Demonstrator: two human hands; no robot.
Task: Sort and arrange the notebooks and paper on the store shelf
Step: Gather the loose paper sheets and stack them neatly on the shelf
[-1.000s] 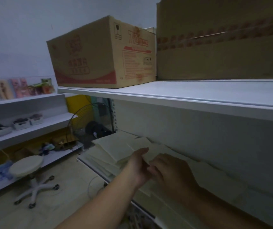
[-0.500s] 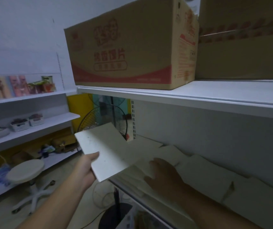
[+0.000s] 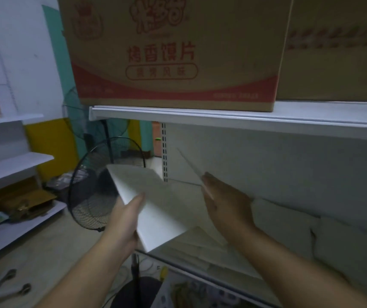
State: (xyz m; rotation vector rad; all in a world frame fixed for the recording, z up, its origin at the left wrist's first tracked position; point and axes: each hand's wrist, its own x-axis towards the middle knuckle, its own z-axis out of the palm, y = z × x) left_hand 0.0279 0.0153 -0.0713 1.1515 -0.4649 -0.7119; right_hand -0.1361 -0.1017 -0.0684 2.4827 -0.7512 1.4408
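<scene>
**Both hands up off the shelf pile**

Raised from the pile where it lay flat half a second ago, the right grip (image 3: 224,203) now stands near the shelf's back panel with a thin sheet (image 3: 190,163) in it. Meanwhile the left grip (image 3: 124,221) has brought its white pad (image 3: 155,205) in from beyond the shelf's left end to hang over the front left corner.

Head view: the left grip clasps the pad at its near left edge, thumb on top and fingers beneath, and the pad tilts up away from the person. The right grip holds the thin sheet upright and edge-on to the camera (it reads as little more than a line). Its thumb is hidden behind, so exactly how it pinches I cannot tell. Below both, a loose pile of paper (image 3: 200,241) lies askew along the front edge of the store shelf (image 3: 200,271), with more pale stacks (image 3: 333,241) toward the right end. Overhead, a cardboard box (image 3: 173,52) sits on the upper shelf (image 3: 222,117).

Handling, as a judgement: the pad looks light yet stiff enough to carry by one edge. The single sheet is probably floppy and easily creased, so it is better pinched near a corner or laid flat. Smooth covers may slide off a crooked pile.
</scene>
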